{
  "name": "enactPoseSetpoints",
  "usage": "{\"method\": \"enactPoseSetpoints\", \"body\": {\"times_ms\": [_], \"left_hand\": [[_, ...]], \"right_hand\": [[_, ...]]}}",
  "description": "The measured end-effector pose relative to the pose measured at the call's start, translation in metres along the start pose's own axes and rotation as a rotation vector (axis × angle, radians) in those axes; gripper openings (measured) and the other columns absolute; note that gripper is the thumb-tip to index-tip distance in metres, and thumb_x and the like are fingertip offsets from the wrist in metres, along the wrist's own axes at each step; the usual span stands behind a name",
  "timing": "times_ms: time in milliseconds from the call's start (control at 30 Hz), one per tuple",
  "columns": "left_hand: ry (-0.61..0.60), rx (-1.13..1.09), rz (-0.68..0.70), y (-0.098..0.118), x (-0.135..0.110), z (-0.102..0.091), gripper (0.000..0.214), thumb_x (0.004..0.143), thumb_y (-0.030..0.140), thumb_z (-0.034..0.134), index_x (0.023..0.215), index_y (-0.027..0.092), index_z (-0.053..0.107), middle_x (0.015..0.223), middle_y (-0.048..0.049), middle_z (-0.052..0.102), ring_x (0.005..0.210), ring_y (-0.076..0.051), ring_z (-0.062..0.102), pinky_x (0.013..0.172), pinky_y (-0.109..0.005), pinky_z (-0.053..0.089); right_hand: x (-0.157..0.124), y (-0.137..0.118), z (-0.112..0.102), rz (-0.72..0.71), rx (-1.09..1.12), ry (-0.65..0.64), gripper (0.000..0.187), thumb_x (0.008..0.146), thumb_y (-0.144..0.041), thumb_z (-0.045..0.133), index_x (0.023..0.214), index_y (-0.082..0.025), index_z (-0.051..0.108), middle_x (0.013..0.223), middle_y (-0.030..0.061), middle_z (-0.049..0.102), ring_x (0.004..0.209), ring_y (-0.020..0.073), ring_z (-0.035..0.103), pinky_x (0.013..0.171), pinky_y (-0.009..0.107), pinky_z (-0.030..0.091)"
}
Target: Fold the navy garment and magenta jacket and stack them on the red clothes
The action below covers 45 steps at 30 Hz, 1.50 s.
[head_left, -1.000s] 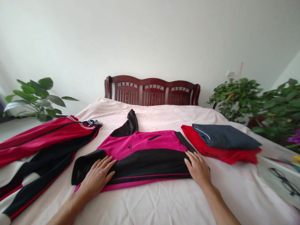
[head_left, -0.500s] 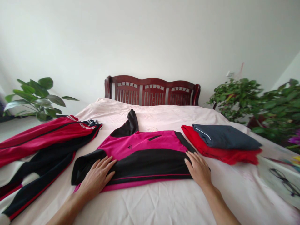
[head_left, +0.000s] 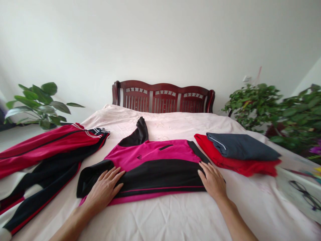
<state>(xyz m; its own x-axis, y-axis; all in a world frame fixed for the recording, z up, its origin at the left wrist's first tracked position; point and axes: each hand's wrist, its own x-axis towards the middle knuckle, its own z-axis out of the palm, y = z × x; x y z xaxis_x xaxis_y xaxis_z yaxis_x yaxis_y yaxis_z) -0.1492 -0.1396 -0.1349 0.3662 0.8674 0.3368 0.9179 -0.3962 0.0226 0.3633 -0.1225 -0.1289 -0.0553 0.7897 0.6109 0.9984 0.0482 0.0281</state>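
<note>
The head camera looks down at a bed covered with a pale pink cotton sheet (head_left: 175,217). A pink and black sports top (head_left: 152,157) lies flat in the middle of the bed, right in front of the person. Its lower part is folded up, so a wide black band runs across the front. One black sleeve sticks up toward the head of the bed.

The left hand (head_left: 104,189) lies flat on the left end of the black band. Its fingers are spread out a little and stretched long. It presses down and holds nothing. The right hand (head_left: 212,181) lies flat on the right edge of the top. Its fingers are straight and close together, and it holds nothing too.

To the left of the top lies a red jacket with white stripes (head_left: 50,144), spread out long. Black trousers with a red line (head_left: 42,180) lie just beside it, and the two touch.

To the right of the top is a small pile. A folded dark grey cloth (head_left: 240,146) sits on a folded red cloth (head_left: 240,165). The pile is near the right hand but does not touch it.

At the far end stands a dark red wooden headboard (head_left: 163,97). A big-leaf green plant (head_left: 40,103) is on the left, and bushy green plants (head_left: 253,103) are on the right. Black-rimmed glasses (head_left: 304,194) lie at the right edge, on something pale that I cannot make out.
</note>
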Motion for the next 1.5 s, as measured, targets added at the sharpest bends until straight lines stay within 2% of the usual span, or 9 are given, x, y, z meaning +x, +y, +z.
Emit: {"method": "enactPoseSetpoints", "body": {"times_ms": [767,1067,1500], "left_hand": [[-0.03,0.014,-0.011,0.0,-0.0001,0.0001,0.049,0.097,0.048,0.044,0.142,0.031,0.05,0.149,-0.0061,0.05,0.139,-0.027,0.044,0.114,-0.049,0.034],[-0.008,-0.024,-0.007,0.0024,-0.0004,-0.0041,0.048,0.096,0.047,0.046,0.141,0.031,0.052,0.148,-0.0066,0.051,0.138,-0.028,0.045,0.113,-0.05,0.035],[0.007,-0.016,-0.002,0.0017,0.0,-0.0025,0.05,0.097,0.046,0.045,0.144,0.029,0.048,0.149,-0.0076,0.051,0.137,-0.029,0.046,0.113,-0.051,0.036]], "right_hand": [[0.0001,-0.0002,-0.0005,0.005,0.002,-0.003,0.044,0.096,-0.039,0.04,0.129,-0.02,0.063,0.131,0.0055,0.065,0.126,0.0284,0.054,0.106,0.046,0.043],[0.0003,-0.0014,-0.0025,0.015,0.024,-0.016,0.044,0.096,-0.039,0.039,0.129,-0.021,0.062,0.132,0.0058,0.065,0.127,0.0292,0.053,0.105,0.047,0.043],[-0.0005,-0.0006,-0.0022,-0.017,0.022,0.003,0.045,0.096,-0.039,0.039,0.129,-0.017,0.062,0.13,0.0074,0.065,0.126,0.0297,0.053,0.105,0.047,0.042]]}}
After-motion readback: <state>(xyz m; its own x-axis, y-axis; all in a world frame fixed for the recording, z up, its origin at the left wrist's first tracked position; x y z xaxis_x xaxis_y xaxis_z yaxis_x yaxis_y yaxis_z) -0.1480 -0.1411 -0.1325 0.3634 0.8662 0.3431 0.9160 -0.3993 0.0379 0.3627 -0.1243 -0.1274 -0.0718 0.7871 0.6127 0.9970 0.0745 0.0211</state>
